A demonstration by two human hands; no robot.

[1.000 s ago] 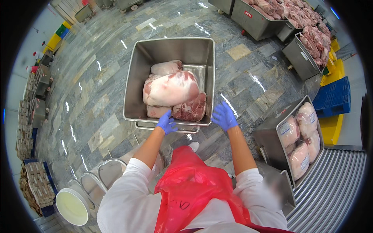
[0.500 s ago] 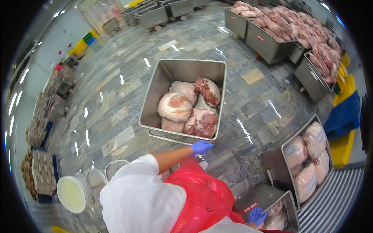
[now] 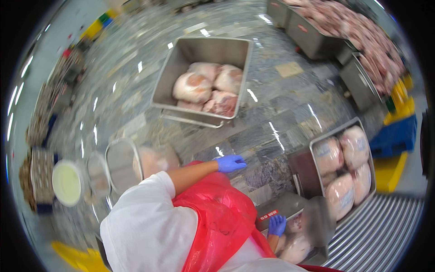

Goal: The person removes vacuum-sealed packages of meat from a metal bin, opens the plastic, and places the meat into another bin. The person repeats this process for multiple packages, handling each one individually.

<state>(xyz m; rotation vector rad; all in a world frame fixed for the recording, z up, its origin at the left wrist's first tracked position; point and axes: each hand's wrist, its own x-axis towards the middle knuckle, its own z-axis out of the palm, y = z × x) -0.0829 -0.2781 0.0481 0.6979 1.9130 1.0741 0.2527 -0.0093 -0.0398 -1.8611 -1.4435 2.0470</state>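
My left hand (image 3: 231, 163), in a blue glove, reaches across my red apron (image 3: 222, 217) with its fingers stretched out and nothing in it. It is below the grey metal bin (image 3: 164, 86), apart from its handle bar (image 3: 192, 121). Several big pieces of meat lie in that bin, among them a pale one (image 3: 194, 87) with an orange patch and a redder one (image 3: 222, 103). My right hand (image 3: 277, 225), also blue-gloved, has its fingers spread beside a second metal bin (image 3: 281, 206) at the lower right, next to meat (image 3: 297, 248) inside it.
Wrapped meat fills another metal bin (image 3: 297, 167) at the right, above a ribbed metal surface (image 3: 376, 231). Large tubs of meat (image 3: 317, 38) stand at the far right. A white bucket (image 3: 68, 182) and grey-rimmed tubs (image 3: 123, 165) are at the left, beside a blurred pinkish shape (image 3: 156, 163).
The view has shifted, and the central bin sits higher in it. My left hand is farther from that bin. Its upper right piece shows pale skin where red flesh showed before.
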